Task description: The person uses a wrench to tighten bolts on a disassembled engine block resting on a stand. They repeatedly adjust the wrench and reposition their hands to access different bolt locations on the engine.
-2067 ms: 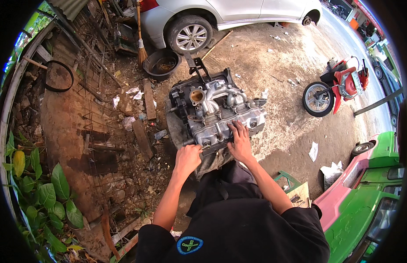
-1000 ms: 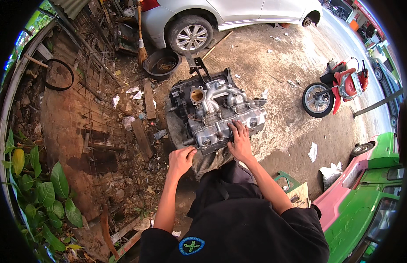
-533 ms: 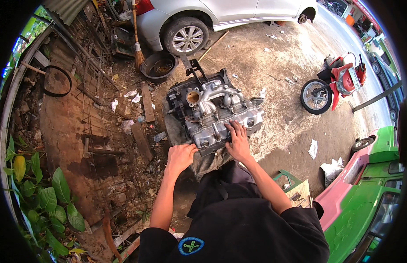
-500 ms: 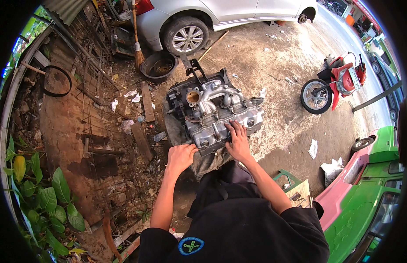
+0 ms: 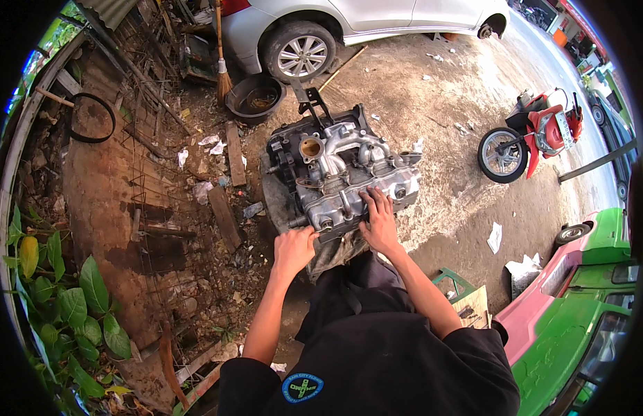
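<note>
In front of me stands a car engine [image 5: 283, 158], with a silver intake manifold [image 5: 363, 147] on its far side and a ribbed silver valve cover [image 5: 319, 211] on the near side. My right hand [image 5: 380, 223] lies on the cover's near edge, fingers stretched out and a little apart. At the near left corner of the engine, my left hand [image 5: 294, 251] is closed, thumb and fingertips against the corner. What it grips, if anything, is hidden. A short metal cylinder [image 5: 298, 222] sticks out just beyond its knuckles. The manifold's round throat [image 5: 310, 148] faces up.
Behind the engine are a black basin [image 5: 256, 100], a broom [image 5: 224, 82] and a silver car [image 5: 377, 19]. Wooden planks [image 5: 224, 216] and rubble lie left. A red motorcycle [image 5: 543, 135] stands right; nearer are a green-and-pink vehicle [image 5: 578, 326] and a board with small parts [image 5: 475, 308].
The whole view has shifted slightly. My left hand has turned a little at the engine's corner, and the metal cylinder beside it now shows. My right hand stays on the cover.
</note>
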The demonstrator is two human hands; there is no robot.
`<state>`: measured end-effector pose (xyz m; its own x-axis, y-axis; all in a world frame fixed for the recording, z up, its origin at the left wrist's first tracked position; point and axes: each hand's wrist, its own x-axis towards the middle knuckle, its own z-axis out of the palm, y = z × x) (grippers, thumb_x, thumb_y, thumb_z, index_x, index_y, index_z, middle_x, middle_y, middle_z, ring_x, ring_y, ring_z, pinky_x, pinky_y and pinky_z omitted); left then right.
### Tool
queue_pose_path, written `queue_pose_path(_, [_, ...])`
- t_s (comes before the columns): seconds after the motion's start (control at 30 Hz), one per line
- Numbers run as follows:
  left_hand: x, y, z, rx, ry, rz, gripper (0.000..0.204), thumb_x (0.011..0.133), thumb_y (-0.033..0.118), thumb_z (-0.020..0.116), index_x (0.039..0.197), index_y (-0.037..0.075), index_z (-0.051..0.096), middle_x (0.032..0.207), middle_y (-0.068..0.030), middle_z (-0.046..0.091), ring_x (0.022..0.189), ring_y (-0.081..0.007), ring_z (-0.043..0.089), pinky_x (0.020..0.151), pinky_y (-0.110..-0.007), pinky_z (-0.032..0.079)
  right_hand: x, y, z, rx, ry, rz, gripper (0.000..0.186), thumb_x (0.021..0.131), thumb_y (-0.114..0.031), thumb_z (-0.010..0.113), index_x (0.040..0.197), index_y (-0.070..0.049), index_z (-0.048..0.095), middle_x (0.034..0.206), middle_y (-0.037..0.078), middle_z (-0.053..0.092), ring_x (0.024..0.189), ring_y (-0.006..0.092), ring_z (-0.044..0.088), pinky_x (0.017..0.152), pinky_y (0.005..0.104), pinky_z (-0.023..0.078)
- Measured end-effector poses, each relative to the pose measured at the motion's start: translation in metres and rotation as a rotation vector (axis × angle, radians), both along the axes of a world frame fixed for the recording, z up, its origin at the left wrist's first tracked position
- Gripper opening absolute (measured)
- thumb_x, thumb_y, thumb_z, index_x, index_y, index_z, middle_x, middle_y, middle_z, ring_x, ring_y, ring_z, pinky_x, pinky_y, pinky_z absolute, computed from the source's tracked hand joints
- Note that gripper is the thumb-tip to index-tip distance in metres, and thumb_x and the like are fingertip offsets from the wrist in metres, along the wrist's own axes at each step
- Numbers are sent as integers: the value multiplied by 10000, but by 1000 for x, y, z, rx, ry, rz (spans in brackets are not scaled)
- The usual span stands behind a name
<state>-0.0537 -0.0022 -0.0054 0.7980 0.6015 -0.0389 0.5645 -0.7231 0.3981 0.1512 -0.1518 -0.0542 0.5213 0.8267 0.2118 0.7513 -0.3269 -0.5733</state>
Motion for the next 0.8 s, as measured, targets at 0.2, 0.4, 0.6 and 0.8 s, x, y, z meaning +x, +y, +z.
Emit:
queue_pose_path(0.2, [-2,-49,-91,-1238,-397,308,458,1106,372,453,921,11,665,760,-74,649,695,-237,609,700,-398,497,-1,1,0,8,-2,-6,795,758,-94,692,1502,-129,415,1537,145,402,1513,344,280,1250,544,197])
queue_pose_path(0.4, [32,-88,-128,-1653,-1074,322,388,1117,308,412,1051,-17,615,950,-77,611,850,-180,546,834,-346,464,0,1,-2,-7,-9,-8,793,754,-99,699,1495,-122,418,1537,145,400,1514,343,280,1253,548,189])
queue_pose_path(0.6, [-8,-67,-112,-1385,-827,254,343,1112,289,468,1066,0,647,708,64,416,639,-49,384,610,-237,311,0,0,0,-23,7,3,779,764,-93,686,1495,-117,417,1540,146,395,1519,341,269,1259,542,176])
queue_pose_path(0.8, [-46,-30,-62,-717,-383,276,298,1041,306,616,1035,18,693,662,-27,548,594,-93,489,555,-289,366,0,0,-1,-11,15,2,786,771,-96,684,1506,-119,408,1538,145,391,1519,339,268,1259,544,173])
